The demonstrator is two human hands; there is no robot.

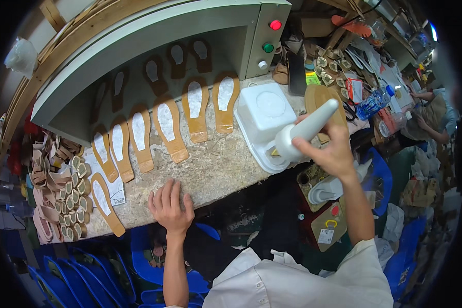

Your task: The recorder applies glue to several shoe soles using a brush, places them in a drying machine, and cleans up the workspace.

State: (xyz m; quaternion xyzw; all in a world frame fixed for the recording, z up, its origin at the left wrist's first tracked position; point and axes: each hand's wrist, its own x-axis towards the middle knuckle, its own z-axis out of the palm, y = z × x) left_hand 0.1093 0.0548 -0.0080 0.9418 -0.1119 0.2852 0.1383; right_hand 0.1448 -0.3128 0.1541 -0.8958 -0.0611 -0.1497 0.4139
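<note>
My right hand grips the base of a long tapered white spout. This joins or rests on a white plastic pot with a squarish body and a rounded foot, which stands at the bench's right end. My left hand lies with stretched fingers on the front edge of the worn bench, holding nothing. Behind it is a row of tan insoles with white patches, some of them back under the hood of a grey machine. One more insole lies apart at the left front.
Sandal parts are heaped on the bench's left end. Blue plastic crates stand below. Beside my right forearm is a stool with another white pot on it. A water bottle and a co-worker's arm are at the right.
</note>
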